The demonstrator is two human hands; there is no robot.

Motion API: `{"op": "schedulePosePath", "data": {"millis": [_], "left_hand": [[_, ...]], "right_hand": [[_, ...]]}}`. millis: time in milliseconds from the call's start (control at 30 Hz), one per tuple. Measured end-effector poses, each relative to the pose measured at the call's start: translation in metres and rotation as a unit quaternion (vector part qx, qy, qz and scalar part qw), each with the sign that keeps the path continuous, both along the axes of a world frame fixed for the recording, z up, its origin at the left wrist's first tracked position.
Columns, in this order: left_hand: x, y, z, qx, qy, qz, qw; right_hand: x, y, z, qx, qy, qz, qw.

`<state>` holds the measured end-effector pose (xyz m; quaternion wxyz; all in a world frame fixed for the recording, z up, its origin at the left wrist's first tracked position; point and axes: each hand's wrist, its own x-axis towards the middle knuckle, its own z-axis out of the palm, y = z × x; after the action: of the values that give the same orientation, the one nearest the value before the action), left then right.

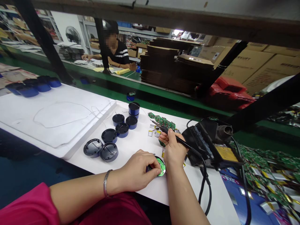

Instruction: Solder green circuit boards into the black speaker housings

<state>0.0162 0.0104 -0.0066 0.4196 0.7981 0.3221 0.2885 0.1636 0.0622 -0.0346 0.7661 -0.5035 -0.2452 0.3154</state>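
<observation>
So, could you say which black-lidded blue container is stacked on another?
The one nearest the green circuit boards: it sits on a second container; its neighbours stand singly.

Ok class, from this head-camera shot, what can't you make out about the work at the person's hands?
All in the head view:
Underside of the green circuit board: hidden by the left hand.
Tip of the soldering iron: too small to see what it touches.
Yellow label on the soldering station: too small to read.

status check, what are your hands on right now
left hand gripping green circuit board; right hand holding soldering iron, tip off the board; soldering station beside right hand
</observation>
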Motion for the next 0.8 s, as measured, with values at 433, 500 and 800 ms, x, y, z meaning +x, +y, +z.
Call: {"op": "schedulePosePath", "data": {"millis": [433, 500, 800], "left_hand": [[0.001, -0.001, 0.000, 0.004, 0.001, 0.002, 1.000], [0.001, -0.001, 0.000, 0.001, 0.002, 0.004, 1.000], [0.001, 0.001, -0.003, 0.016, -0.003, -0.006, 1.000]], "right_hand": [[-0.001, 0.001, 0.001, 0.004, -0.001, 0.006, 1.000], [0.001, -0.003, 0.005, 0.004, 0.001, -0.012, 1.000], [0.016, -0.085, 0.034, -0.010, -0.083, -0.198, 0.977]]}}
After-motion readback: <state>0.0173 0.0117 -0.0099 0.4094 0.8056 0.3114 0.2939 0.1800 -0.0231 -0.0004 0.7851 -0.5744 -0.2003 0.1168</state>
